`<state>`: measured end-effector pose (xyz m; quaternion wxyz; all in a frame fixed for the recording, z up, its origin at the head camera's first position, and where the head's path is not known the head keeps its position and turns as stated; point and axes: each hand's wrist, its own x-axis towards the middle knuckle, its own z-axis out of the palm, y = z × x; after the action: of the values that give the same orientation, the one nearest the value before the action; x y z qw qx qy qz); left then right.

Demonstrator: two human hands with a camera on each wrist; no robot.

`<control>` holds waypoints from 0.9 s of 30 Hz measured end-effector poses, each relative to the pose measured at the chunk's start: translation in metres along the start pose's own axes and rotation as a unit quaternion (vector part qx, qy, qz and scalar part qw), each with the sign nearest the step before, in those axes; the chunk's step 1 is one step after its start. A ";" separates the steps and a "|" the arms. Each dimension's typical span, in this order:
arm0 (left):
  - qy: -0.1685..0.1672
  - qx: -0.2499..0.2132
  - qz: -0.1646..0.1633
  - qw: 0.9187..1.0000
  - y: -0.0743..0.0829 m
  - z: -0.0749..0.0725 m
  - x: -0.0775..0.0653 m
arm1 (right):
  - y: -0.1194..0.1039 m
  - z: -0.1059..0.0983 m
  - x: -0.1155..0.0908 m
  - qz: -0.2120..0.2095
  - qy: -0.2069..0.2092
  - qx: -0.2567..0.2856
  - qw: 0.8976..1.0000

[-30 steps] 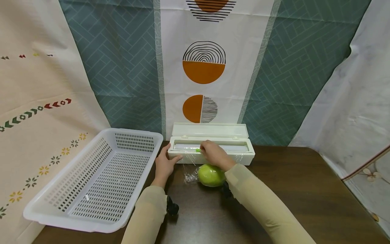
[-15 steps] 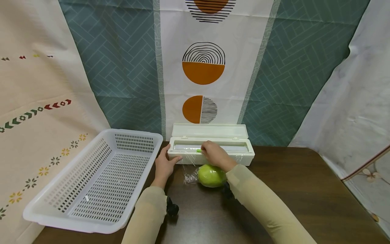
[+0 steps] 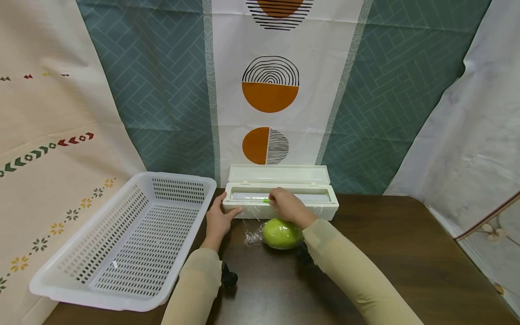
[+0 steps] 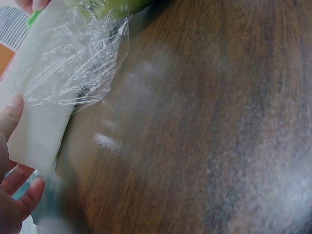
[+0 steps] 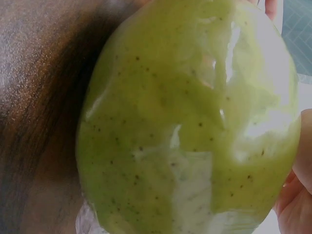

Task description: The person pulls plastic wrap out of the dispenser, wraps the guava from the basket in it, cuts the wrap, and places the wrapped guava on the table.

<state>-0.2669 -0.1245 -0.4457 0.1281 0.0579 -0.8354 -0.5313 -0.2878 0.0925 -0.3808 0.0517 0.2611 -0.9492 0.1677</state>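
A white cling film dispenser (image 3: 237, 212) stands at the table's back with its lid raised and a film roll (image 3: 313, 197) inside. My left hand (image 3: 218, 224) grips its left end, thumb on the front wall. With my right hand (image 3: 288, 206) I pinch a small green slide cutter (image 3: 266, 201) on the front rim; the fingertips partly hide it. Clear film (image 4: 80, 63) hangs over the front wall down to a smooth green fruit (image 3: 281, 234), mango-like and wrapped in film. The fruit lies on the table under my right wrist, its dark specks plain in the right wrist view.
A white perforated plastic basket (image 3: 162, 289) stands at the left, with a small white scrap (image 3: 115, 264) on its bottom. The dark wooden table (image 3: 390, 262) extends to the right. Patterned cloth (image 3: 178, 99) hangs just behind the dispenser.
The green cutter and my right hand have shifted very slightly to the right along the rim. My left hand, the dispenser and the fruit stay in place.
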 end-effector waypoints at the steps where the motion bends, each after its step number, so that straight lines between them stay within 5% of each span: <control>1: 0.000 -0.001 0.000 1.000 0.000 0.000 0.000 | 0.000 0.000 0.000 0.000 0.000 0.001 1.000; 27: 0.002 0.005 -0.005 1.000 0.000 0.001 0.001 | 0.007 -0.002 -0.004 0.007 -0.006 0.003 1.000</control>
<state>-0.2677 -0.1239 -0.4457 0.1269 0.0643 -0.8374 -0.5278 -0.2880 0.1005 -0.3818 0.0440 0.2558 -0.9507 0.1695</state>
